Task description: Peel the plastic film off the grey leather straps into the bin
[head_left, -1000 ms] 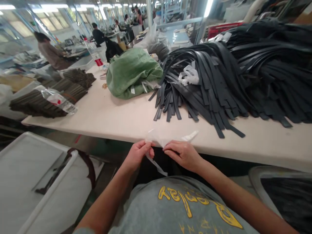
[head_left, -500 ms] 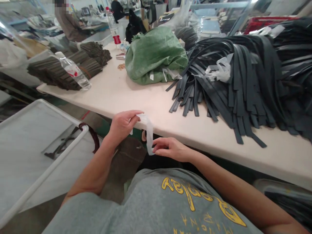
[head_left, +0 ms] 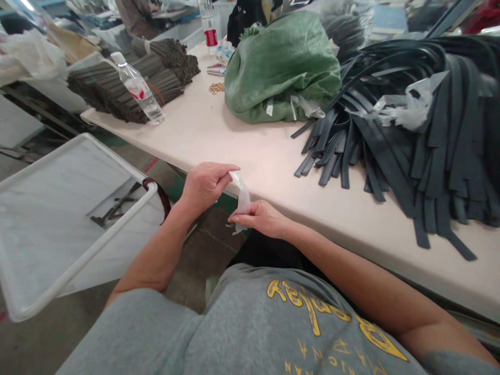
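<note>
A thin strip of whitish translucent plastic (head_left: 244,197) stretches between my two hands, just off the table's front edge. My left hand (head_left: 207,186) pinches its upper end between thumb and forefinger. Lower down, my right hand (head_left: 262,217) has closed thumb and fingers on the strip, and a short ragged tail hangs below that grip. To the right on the table lies a large bundle of flat black straps (head_left: 394,151), with crumpled clear plastic (head_left: 410,107) tied about it.
On the pale table (head_left: 187,140) sit a green woven sack (head_left: 281,73), small gold-coloured pieces (head_left: 216,88), a bundle of brown strips (head_left: 113,91) and a leaning water bottle (head_left: 138,88). Another bottle (head_left: 209,28) stands farther back. A white-framed cart (head_left: 58,208) is at the left. A person (head_left: 136,18) is in the background.
My right hand has gone from loosely open beside the strip's lower end to gripping it. The strip is now narrower and gathered. The view has shifted, so the table things appear displaced.
</note>
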{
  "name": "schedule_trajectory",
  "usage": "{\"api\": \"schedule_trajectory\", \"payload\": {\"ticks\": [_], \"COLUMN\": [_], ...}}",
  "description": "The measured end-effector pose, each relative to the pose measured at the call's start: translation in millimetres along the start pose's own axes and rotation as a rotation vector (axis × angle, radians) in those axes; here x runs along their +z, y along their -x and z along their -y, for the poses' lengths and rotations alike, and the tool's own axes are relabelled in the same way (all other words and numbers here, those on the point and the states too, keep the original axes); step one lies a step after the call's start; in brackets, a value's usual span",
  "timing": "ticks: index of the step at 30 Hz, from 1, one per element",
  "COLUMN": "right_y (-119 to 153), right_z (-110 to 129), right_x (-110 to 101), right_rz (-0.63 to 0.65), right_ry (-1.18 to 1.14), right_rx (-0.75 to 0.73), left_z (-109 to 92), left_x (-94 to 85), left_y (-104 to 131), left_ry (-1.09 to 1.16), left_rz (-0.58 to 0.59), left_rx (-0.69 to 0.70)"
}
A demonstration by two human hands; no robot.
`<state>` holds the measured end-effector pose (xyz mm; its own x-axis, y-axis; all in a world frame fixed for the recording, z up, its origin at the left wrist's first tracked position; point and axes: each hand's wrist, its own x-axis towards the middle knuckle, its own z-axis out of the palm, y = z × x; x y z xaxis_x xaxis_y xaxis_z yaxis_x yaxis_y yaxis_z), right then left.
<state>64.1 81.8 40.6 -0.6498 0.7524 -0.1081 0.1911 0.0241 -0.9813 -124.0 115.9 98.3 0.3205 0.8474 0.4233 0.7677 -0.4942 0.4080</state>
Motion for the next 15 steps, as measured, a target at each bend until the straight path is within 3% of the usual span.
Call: {"api": "schedule_trajectory", "payload": {"ticks": [5,7,9,11,14,15], "right_y": [9.9,14.1,15.3,13.6,8.1,6.3], "right_z": [-17.1,-19.6,-19.4,-18.0,-16.9,-16.9], "right_x": [10.5,8.7,5.2,1.2,-2.2,-2.2], "right_rz": [0.149,0.184,0.159,0.095,0.018,0.008], "right_ry": [-0.179,-0.273,-0.337,-0.388,-0.492,-0.526], "right_rx": [0.186,0.261,0.32,0.372,0.435,0.447], "left_z": [63.4,88.3,104.7,110.2,95.2,83.8], "left_x": [14.8,17.4,10.5,-4.8,-23.8,-23.9], "left_y": [-6.7,3.6,22.0,45.5,80.1,89.4], "left_ry": [-0.07,-0.033,0.158,0.431,0.693,0.732], "left_rz": [0.003,0.082,0.232,0.298,0.162,0.17], "left_rx": [-0.348,-0.461,-0.51,-0.529,-0.576,-0.592]}}
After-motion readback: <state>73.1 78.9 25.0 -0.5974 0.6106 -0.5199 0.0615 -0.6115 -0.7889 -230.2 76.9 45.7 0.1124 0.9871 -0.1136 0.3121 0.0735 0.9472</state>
